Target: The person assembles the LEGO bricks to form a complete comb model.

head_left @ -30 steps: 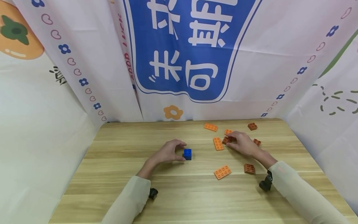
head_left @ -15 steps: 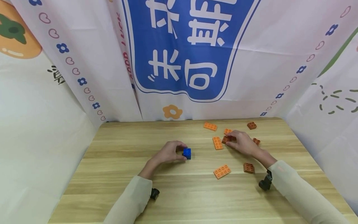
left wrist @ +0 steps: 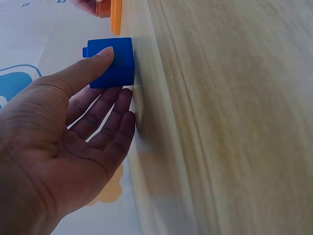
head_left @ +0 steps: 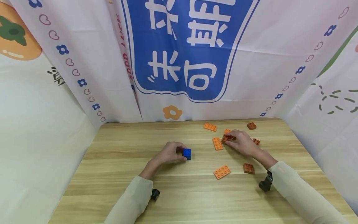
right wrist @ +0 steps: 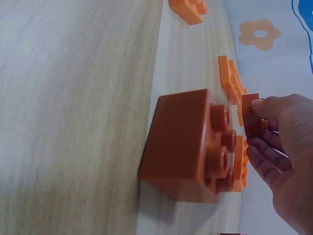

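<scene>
In the head view my left hand point(head_left: 169, 153) pinches a blue toy building brick point(head_left: 187, 154) by its sides, left of the table's middle. The left wrist view shows the thumb lying on the near face of the blue brick point(left wrist: 124, 61), with fingers behind it. My right hand point(head_left: 242, 143) pinches a brown building brick point(head_left: 225, 138) beside the orange bricks. Thumb and fingers hold this brown brick point(right wrist: 250, 117) in the right wrist view, its studs partly hidden by the hand. An orange brick point(head_left: 227, 131) shows just behind it.
Flat orange bricks lie left of my right hand point(head_left: 217, 143), at the back point(head_left: 210, 127) and nearer me point(head_left: 222, 172). Further brown bricks sit nearby: one near my right wrist point(head_left: 248, 168), one behind point(head_left: 251, 126), one partly hidden point(head_left: 256, 142). Printed cloth point(head_left: 156, 105) walls the wooden table point(head_left: 134, 133).
My left thumb and fingers have come in from just beside the blue brick to pinch it. My right hand stays at the brown brick, with only a slight shift.
</scene>
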The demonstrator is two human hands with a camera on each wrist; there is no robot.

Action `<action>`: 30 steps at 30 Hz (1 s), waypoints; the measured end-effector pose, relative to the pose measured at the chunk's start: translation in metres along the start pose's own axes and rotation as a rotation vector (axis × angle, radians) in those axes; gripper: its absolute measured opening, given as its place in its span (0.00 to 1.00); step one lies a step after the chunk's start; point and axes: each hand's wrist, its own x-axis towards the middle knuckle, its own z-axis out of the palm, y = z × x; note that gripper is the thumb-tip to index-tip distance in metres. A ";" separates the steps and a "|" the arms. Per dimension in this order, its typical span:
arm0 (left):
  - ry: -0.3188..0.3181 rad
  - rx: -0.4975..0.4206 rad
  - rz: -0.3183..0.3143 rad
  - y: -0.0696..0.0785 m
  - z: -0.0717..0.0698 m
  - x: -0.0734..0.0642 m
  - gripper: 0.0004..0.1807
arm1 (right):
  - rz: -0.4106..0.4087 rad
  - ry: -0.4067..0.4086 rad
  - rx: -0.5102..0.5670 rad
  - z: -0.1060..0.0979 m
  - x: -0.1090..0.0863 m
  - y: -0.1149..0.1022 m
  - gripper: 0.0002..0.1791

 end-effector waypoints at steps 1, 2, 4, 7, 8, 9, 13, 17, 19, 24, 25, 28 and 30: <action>0.000 -0.002 -0.001 0.000 0.000 0.000 0.18 | -0.006 0.004 0.000 0.000 0.000 0.000 0.19; -0.001 -0.003 -0.002 0.000 0.000 0.000 0.18 | -0.013 0.008 0.002 -0.001 0.000 -0.001 0.19; -0.002 -0.007 -0.010 0.000 0.000 0.001 0.18 | -0.027 0.012 -0.003 -0.001 0.001 -0.002 0.19; -0.004 -0.008 -0.021 0.000 0.000 0.001 0.17 | -0.032 0.013 0.002 -0.002 0.002 -0.006 0.19; -0.005 -0.007 -0.023 0.000 0.000 0.001 0.17 | -0.031 0.012 0.005 -0.003 0.002 -0.007 0.19; -0.005 -0.007 -0.025 0.001 0.000 0.002 0.17 | -0.028 0.009 0.006 -0.003 0.003 -0.009 0.19; -0.006 -0.006 -0.021 0.001 0.000 0.002 0.17 | -0.034 0.002 0.011 -0.004 0.004 -0.015 0.19; -0.005 -0.007 -0.020 0.001 0.000 0.002 0.17 | -0.063 0.000 0.023 -0.005 0.005 -0.021 0.19; -0.005 -0.006 -0.022 0.001 0.000 0.003 0.16 | -0.079 0.001 0.030 -0.005 0.006 -0.025 0.19; -0.010 0.005 -0.022 0.002 0.000 0.003 0.16 | -0.118 0.013 0.050 -0.005 0.008 -0.033 0.19; -0.011 0.007 -0.023 0.002 -0.001 0.003 0.16 | -0.125 0.015 0.056 -0.005 0.008 -0.035 0.19; -0.013 0.005 -0.027 0.003 -0.001 0.003 0.17 | -0.146 0.013 0.069 -0.005 0.010 -0.042 0.19; -0.015 0.006 -0.028 0.004 0.000 0.003 0.17 | -0.158 0.009 0.075 -0.005 0.010 -0.046 0.18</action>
